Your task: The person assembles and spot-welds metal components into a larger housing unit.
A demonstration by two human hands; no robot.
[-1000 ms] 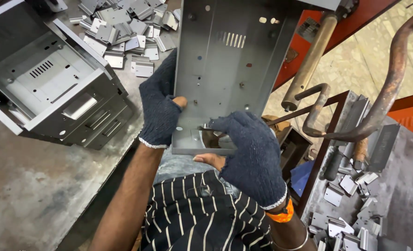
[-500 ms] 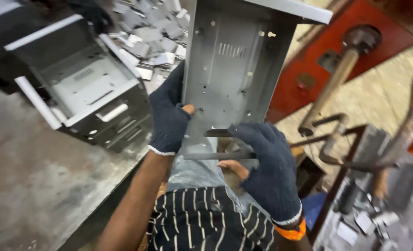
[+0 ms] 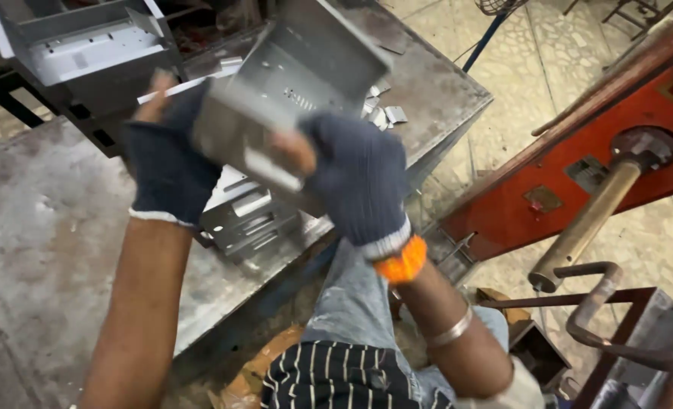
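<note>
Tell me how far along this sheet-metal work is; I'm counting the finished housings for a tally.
Done, by the look of it: bent grey housings stacked on the workbench, one pile at the back and more under the hands. In hand: the left hand and right hand, both gloved, grip a folded metal panel above the bench. Left: small loose metal pieces lie on the bench; the blur hides any exact count.

My left hand (image 3: 168, 170) and right hand (image 3: 359, 182) wear dark blue knit gloves. The right cuff is orange, with a metal bangle (image 3: 452, 327) below. I'm in jeans and a striped shirt.
</note>
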